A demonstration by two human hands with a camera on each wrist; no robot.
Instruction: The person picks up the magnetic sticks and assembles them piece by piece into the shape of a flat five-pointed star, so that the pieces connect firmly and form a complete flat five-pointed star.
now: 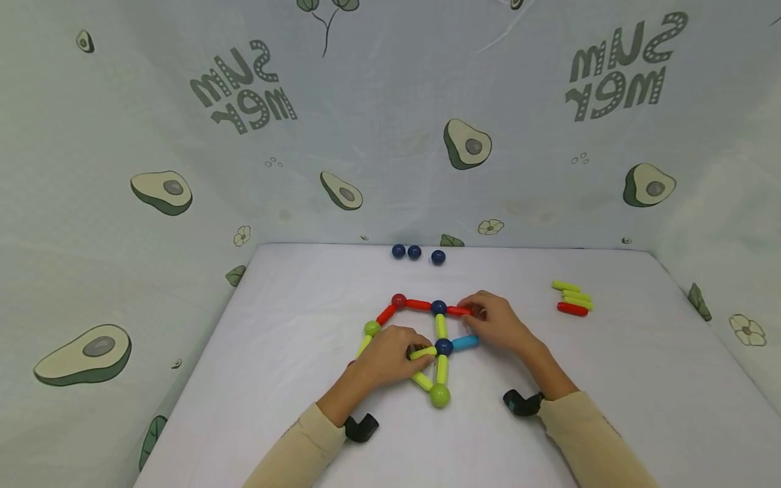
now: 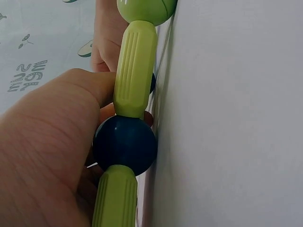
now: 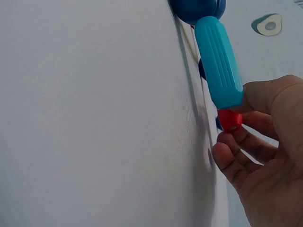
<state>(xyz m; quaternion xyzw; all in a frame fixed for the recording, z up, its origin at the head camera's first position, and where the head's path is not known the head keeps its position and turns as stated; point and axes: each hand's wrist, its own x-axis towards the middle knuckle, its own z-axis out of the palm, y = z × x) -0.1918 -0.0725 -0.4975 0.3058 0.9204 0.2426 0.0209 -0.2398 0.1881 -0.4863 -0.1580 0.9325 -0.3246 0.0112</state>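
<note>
Magnetic rods and balls form a linked frame on the table. My left hand (image 1: pixel 390 356) pinches a yellow-green rod (image 1: pixel 423 353) that meets the middle dark blue ball (image 1: pixel 444 347). With fingertips and thumb, my right hand (image 1: pixel 495 322) pinches a red rod (image 1: pixel 457 311) joined to the upper dark blue ball (image 1: pixel 438 308). A light blue rod (image 3: pixel 218 61) points right from the middle ball, close to the right hand. Below that ball, a yellow-green rod (image 1: pixel 442 369) runs to a green ball (image 1: pixel 440 395). The left hand hides part of the frame's left side.
Several loose pieces lie apart: dark blue balls (image 1: pixel 414 252) at the table's back edge, yellow-green rods (image 1: pixel 576 296) and a red rod (image 1: pixel 572 309) at the right. The frame's far corner has a red ball (image 1: pixel 398 300), and a green ball (image 1: pixel 372 329) sits left of it.
</note>
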